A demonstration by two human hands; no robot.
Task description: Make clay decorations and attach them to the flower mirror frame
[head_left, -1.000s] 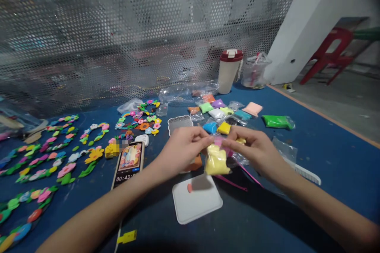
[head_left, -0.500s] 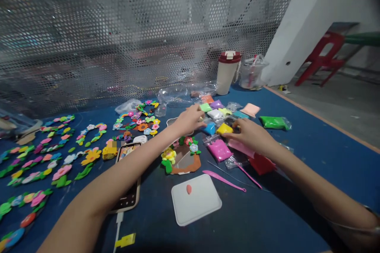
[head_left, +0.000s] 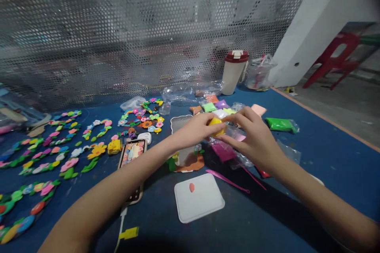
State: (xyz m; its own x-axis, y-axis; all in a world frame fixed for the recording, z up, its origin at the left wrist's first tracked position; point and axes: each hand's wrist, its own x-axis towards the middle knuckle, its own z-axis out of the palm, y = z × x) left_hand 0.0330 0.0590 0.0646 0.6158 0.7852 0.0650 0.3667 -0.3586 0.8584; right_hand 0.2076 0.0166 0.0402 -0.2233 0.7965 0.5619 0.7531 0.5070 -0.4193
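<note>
Left hand [head_left: 192, 128] and right hand [head_left: 252, 136] have met, both gripping a yellow clay lump [head_left: 216, 125] lying crosswise.

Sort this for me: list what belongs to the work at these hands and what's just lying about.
In use: the yellow clay ball between the left hand and right hand; the pink clay packet near them; the white modelling board with its pink clay piece.

Lying about: the phone, the green clay packet, the red plastic stool.

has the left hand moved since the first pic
Yes, the left hand has moved away from the white board, toward the table's far side, and now touches a yellow clay ball.
</note>
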